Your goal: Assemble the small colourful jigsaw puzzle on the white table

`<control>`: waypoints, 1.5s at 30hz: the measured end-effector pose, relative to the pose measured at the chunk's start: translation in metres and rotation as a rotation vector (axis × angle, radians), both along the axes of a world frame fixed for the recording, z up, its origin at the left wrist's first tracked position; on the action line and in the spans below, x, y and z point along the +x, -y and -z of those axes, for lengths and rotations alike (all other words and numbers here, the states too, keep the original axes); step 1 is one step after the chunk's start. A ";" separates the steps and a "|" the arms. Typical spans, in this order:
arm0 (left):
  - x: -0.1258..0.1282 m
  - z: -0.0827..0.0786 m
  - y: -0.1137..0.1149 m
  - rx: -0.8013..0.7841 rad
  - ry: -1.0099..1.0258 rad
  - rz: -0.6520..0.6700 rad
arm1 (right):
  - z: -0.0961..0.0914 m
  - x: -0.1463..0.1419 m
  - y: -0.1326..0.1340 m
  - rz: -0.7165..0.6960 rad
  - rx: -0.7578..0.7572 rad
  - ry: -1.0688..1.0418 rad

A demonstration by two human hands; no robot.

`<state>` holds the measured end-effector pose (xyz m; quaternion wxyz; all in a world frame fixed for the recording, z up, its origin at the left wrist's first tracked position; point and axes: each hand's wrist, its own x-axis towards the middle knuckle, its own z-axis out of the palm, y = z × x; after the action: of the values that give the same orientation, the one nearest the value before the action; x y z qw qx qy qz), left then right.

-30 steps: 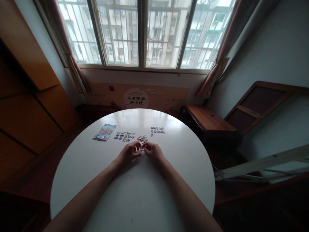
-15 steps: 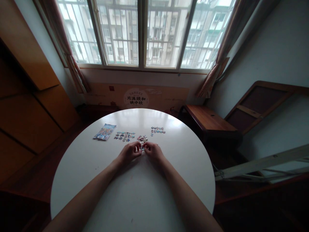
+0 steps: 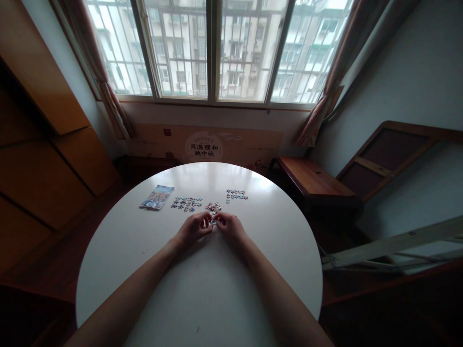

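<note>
My left hand (image 3: 196, 227) and my right hand (image 3: 228, 225) meet near the middle of the white round table (image 3: 202, 289), fingers curled in a pinch. Small jigsaw pieces (image 3: 213, 220) show between the fingertips of both hands, partly hidden by them. Just beyond lies a loose pile of jigsaw pieces (image 3: 213, 207). To the left, several jigsaw pieces (image 3: 186, 204) are spread in rows. Further back on the right sits another group of jigsaw pieces (image 3: 237, 194), set out in two rows with one piece below.
A colourful picture sheet (image 3: 158, 197) lies at the table's left. Beyond the far edge are a printed banner (image 3: 249, 140) and barred windows. A low wooden bench (image 3: 311, 176) stands at the right, wooden cabinets (image 3: 68, 168) at the left.
</note>
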<state>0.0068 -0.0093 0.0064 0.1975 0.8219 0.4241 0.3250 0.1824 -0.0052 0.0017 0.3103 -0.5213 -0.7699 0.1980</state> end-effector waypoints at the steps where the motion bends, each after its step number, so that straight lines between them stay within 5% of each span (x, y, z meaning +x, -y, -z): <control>1: 0.000 0.000 0.000 0.001 0.002 0.001 | 0.001 0.000 0.000 0.001 -0.003 0.002; 45: 0.000 0.002 -0.002 0.014 -0.034 -0.014 | -0.003 0.000 0.002 0.011 -0.013 0.014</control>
<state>0.0063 -0.0075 0.0044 0.1824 0.8256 0.4309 0.3153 0.1820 -0.0069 0.0046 0.3026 -0.5289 -0.7678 0.1979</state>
